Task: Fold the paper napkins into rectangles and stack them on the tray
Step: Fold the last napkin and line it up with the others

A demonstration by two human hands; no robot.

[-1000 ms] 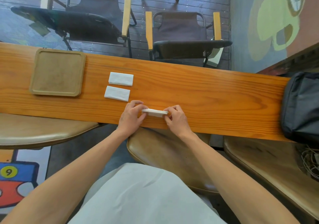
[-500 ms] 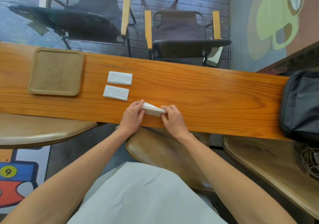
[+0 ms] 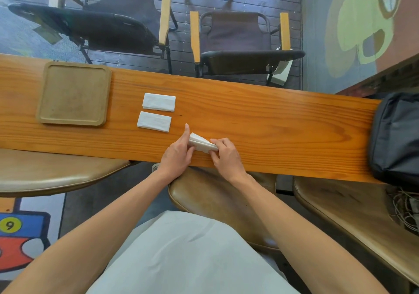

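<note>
A white paper napkin (image 3: 201,143) is held between both hands near the front edge of the wooden table (image 3: 272,130), partly folded with its far flap raised. My left hand (image 3: 178,154) pinches its left end, forefinger stretched out. My right hand (image 3: 225,155) grips its right end. Two folded white napkins lie flat to the left: one (image 3: 159,102) farther back, one (image 3: 154,121) nearer. A square tan tray (image 3: 73,93) sits at the table's left with nothing on it.
A black bag (image 3: 399,135) rests on the table's right end. Tan stool seats (image 3: 215,203) stand under the front edge. Two dark folding chairs (image 3: 238,44) stand beyond the far edge.
The napkin has gone from a flat strip to a tilted, half-opened fold, its far edge lifted. Both hands shifted slightly left and closer together, and the left forefinger straightened.
</note>
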